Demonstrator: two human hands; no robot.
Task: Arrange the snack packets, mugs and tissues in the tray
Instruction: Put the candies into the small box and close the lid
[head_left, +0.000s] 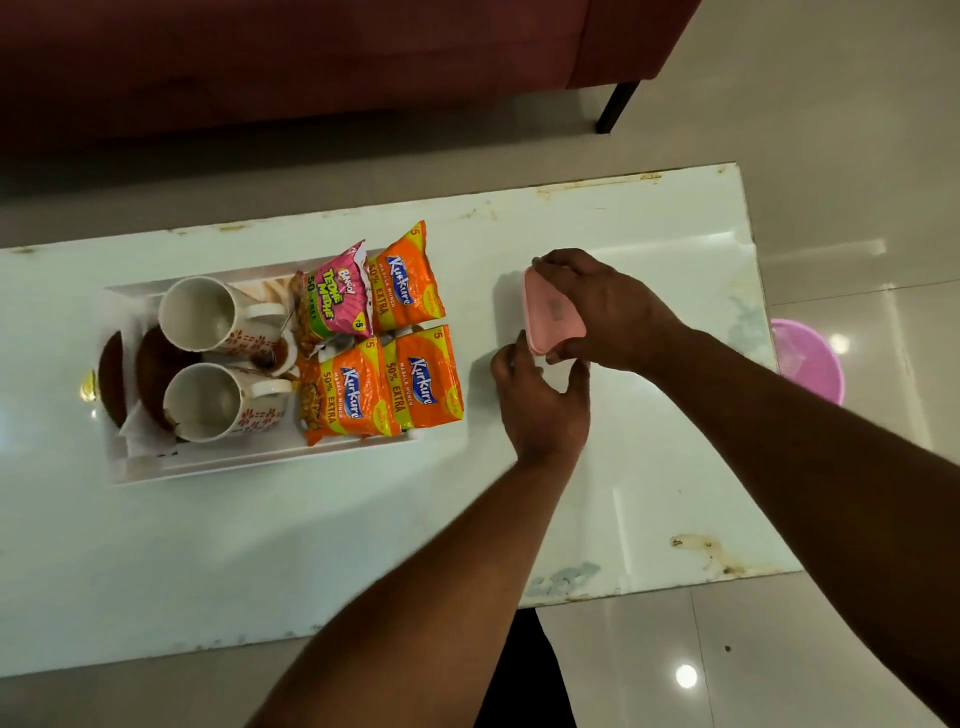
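A dark red sofa (311, 62) fills the top of the view, standing on a pale glossy tiled floor (831, 130). In front of it runs a long white worktop (311, 545) with worn, stained edges. On the left part of the worktop lies a white rectangular tray (260, 462). On the floor beyond the worktop's right end stands a pink plastic bin (810, 358), partly hidden. The person's two bare forearms reach in from the bottom right. Four snack packets fill the right half of the tray and overhang its right edge: a pink Bingo Tedhe Medhe packet (337, 301) and an orange Kurkure packet (408, 286) on the far side, and two more orange Kurkure packets (348, 395) (423, 384) side by side on the near side. Two white mugs with a red flower pattern, the far mug (200, 312) and the near mug (208, 400), stand in the left half of the tray, handles pointing right, over dark brown round pieces (111, 379). A folded white tissue (140, 431) sits in the tray's near left corner. Right of the tray, apart from it, the right hand (597, 306) has its grip closed round a pink rectangular container (553, 312), low over the worktop. The left hand (540, 400) is at the container's near end, its grip open with thumb and fingers spread.
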